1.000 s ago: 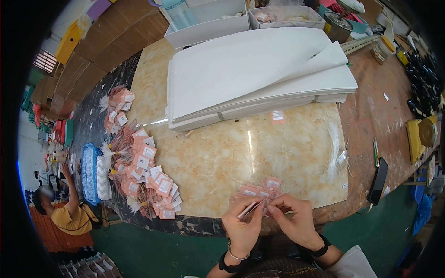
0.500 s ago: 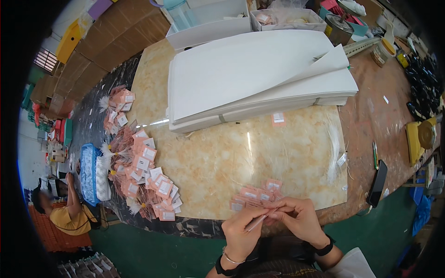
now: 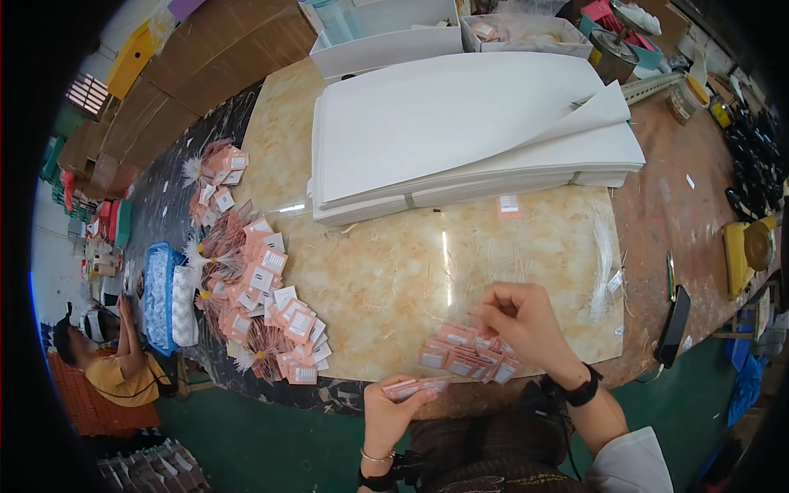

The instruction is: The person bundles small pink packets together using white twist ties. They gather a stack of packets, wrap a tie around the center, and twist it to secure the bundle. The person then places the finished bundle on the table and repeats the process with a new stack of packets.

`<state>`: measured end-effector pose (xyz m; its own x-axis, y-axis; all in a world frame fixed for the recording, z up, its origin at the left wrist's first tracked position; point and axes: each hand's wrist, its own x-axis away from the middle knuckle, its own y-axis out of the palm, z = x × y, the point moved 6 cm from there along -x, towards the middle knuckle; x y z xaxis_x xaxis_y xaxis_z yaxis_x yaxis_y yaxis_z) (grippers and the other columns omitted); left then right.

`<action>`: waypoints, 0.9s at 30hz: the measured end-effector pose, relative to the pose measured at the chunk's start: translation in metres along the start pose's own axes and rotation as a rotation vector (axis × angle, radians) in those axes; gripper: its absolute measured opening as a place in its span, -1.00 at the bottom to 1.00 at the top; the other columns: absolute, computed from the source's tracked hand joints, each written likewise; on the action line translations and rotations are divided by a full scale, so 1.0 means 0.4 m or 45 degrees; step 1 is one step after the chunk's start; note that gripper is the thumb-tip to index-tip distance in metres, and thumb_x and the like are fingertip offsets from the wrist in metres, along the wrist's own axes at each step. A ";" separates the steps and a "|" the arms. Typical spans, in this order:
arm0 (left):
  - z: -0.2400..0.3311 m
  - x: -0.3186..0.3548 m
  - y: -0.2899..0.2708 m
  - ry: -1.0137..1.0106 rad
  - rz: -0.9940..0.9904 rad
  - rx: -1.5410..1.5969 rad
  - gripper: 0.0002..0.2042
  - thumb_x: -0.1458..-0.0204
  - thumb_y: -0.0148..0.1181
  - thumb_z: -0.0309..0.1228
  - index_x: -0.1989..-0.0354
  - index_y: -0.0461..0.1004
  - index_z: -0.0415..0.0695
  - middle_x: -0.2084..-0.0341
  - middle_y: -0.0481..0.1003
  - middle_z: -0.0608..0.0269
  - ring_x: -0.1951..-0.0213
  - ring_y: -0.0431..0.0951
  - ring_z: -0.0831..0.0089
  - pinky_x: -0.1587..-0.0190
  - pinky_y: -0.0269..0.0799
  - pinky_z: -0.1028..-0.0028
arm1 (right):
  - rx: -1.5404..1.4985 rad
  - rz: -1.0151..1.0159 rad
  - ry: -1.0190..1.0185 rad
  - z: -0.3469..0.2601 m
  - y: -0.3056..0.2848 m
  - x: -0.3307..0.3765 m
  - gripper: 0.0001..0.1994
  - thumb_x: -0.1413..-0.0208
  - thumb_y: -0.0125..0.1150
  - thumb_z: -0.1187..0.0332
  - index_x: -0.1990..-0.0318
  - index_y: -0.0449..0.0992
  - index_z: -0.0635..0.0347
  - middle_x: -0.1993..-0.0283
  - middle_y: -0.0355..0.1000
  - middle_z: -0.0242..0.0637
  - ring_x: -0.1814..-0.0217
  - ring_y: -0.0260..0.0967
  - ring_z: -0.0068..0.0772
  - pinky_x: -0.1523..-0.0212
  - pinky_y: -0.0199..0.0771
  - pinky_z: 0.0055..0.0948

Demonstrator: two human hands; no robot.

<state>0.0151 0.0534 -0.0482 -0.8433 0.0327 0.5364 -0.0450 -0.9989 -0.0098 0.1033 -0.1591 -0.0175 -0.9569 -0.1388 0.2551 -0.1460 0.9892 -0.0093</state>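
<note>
My left hand point(image 3: 386, 419) is closed around a small stack of pink tags point(image 3: 421, 385) at the table's near edge. Above a loose pile of pink tags with white labels point(image 3: 462, 352), my right hand point(image 3: 523, 322) is raised with its fingers curled together. Whatever those fingers hold, if anything, is too small to make out. Left of the pile lie bundles of similar tags point(image 3: 265, 275), their clear strings gathered and tied in yellow. One single tag point(image 3: 509, 205) lies by the front of the paper stack.
A tall stack of white sheets point(image 3: 460, 131) covers the back of the marbled board point(image 3: 370, 287). To the right lie a phone point(image 3: 674, 327) and a pen point(image 3: 671, 275). A blue basket point(image 3: 174, 300) stands at the left, near a seated person in yellow point(image 3: 127, 378).
My hands have come apart. The left moved down and left with its tags; the right rose away over the pile. More of the loose pile now shows.
</note>
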 end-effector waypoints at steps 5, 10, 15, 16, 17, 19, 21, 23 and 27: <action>-0.050 -0.031 -0.020 -0.116 0.030 0.361 -0.91 0.02 0.24 -0.65 0.36 0.49 -0.44 0.44 0.58 0.05 0.37 0.62 0.41 0.29 0.58 0.53 | 0.057 -0.085 0.099 0.013 0.037 -0.086 -0.83 -0.11 0.17 0.44 0.46 0.49 0.39 0.64 0.45 -0.31 0.61 0.38 -0.64 0.57 0.37 -0.60; -0.083 -0.036 -0.060 -0.101 0.110 0.271 -0.89 -0.01 0.22 -0.62 0.32 0.49 -0.43 0.43 0.57 0.04 0.37 0.63 0.35 0.31 0.62 0.50 | 0.041 -0.028 0.193 0.040 0.029 -0.147 -0.82 -0.10 0.17 0.44 0.45 0.51 0.40 0.61 0.48 -0.25 0.56 0.47 -0.58 0.57 0.46 -0.60; -0.081 -0.034 -0.083 -0.043 0.168 0.168 -0.89 -0.04 0.19 -0.61 0.31 0.50 -0.44 0.43 0.57 0.07 0.39 0.62 0.39 0.34 0.61 0.51 | 0.150 0.069 0.126 0.026 0.001 -0.140 -0.84 -0.10 0.16 0.45 0.27 0.50 0.41 0.50 0.53 -0.25 0.46 0.52 -0.50 0.46 0.47 -0.58; -0.077 -0.034 -0.085 -0.029 0.178 0.151 -0.89 -0.04 0.19 -0.60 0.31 0.50 -0.44 0.44 0.57 0.09 0.40 0.62 0.40 0.35 0.60 0.52 | 0.197 0.125 0.067 0.004 -0.009 -0.128 -0.83 -0.10 0.16 0.46 0.23 0.49 0.41 0.47 0.54 -0.24 0.42 0.53 -0.50 0.42 0.47 -0.57; -0.072 -0.035 -0.086 -0.014 0.184 0.134 -0.88 -0.04 0.20 -0.60 0.31 0.50 -0.44 0.45 0.57 0.10 0.42 0.61 0.41 0.35 0.60 0.52 | 0.159 0.202 -0.034 -0.029 -0.023 -0.105 -0.82 -0.10 0.16 0.46 0.19 0.48 0.40 0.44 0.54 -0.22 0.38 0.53 -0.48 0.38 0.48 -0.55; -0.079 -0.032 -0.102 -0.007 0.225 0.095 -0.88 -0.04 0.20 -0.59 0.31 0.51 -0.42 0.47 0.57 0.12 0.45 0.60 0.44 0.38 0.59 0.54 | 0.072 0.322 -0.231 -0.109 -0.033 -0.040 -0.79 -0.09 0.16 0.48 0.13 0.47 0.39 0.38 0.54 -0.18 0.30 0.52 -0.45 0.30 0.48 -0.52; -0.085 -0.019 -0.120 -0.002 0.275 0.065 -0.88 -0.04 0.21 -0.58 0.31 0.51 -0.42 0.49 0.56 0.14 0.48 0.59 0.47 0.41 0.57 0.56 | 0.211 0.091 -0.399 -0.188 -0.037 0.058 -0.84 -0.10 0.14 0.52 0.17 0.49 0.35 0.36 0.54 -0.15 0.26 0.50 -0.37 0.23 0.49 -0.45; -0.066 -0.031 -0.104 0.018 0.238 0.047 -0.88 -0.03 0.22 -0.58 0.31 0.51 -0.41 0.49 0.56 0.16 0.49 0.58 0.49 0.44 0.54 0.58 | -0.165 -0.102 -0.735 -0.303 -0.032 0.187 -0.94 -0.02 0.15 0.59 0.46 0.51 0.39 0.48 0.45 -0.14 0.34 0.50 -0.11 0.35 0.55 -0.29; -0.029 -0.048 -0.067 0.076 0.202 0.070 -0.89 -0.03 0.21 -0.57 0.31 0.49 -0.39 0.50 0.56 0.14 0.49 0.58 0.50 0.44 0.53 0.58 | -0.702 -0.568 -1.040 -0.382 -0.010 0.359 -0.77 -0.16 0.13 0.40 0.07 0.53 0.29 -0.13 0.36 0.09 -0.06 0.40 0.09 -0.01 0.51 -0.11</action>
<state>0.0264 0.0801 -0.0682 -0.8678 -0.1255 0.4809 0.1194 -0.9919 -0.0435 0.0050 -0.1758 0.1668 -0.7534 -0.2784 -0.5958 -0.5848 0.6979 0.4134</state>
